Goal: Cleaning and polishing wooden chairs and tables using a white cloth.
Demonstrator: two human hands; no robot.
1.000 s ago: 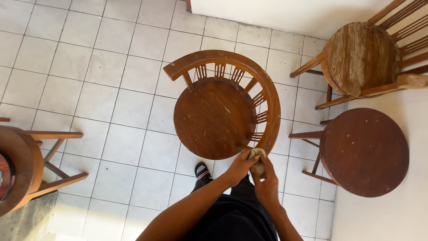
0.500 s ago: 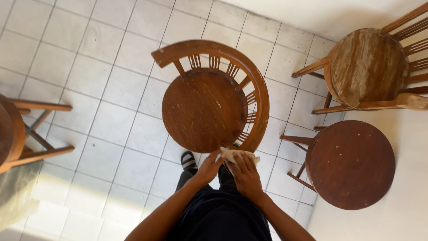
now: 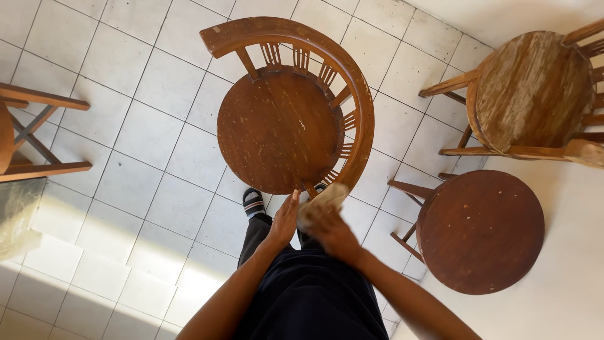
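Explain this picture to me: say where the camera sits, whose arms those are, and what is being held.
The camera is worn on a person's head and looks straight down, so the arms coming in from the bottom are the person's own. The right hand holds a pale cloth by the near end of a round wooden chair's curved backrest. The left hand is open, just beside the cloth. On the tiled floor stand a round table and a worn chair at the right, with another chair partly seen at the left.

Chairs: three; one (image 3: 283, 126) just ahead of the hands, one (image 3: 535, 88) far right, one (image 3: 25, 132) far left.
Round table (image 3: 481, 230): one, right.
Cloth (image 3: 322, 200): one.
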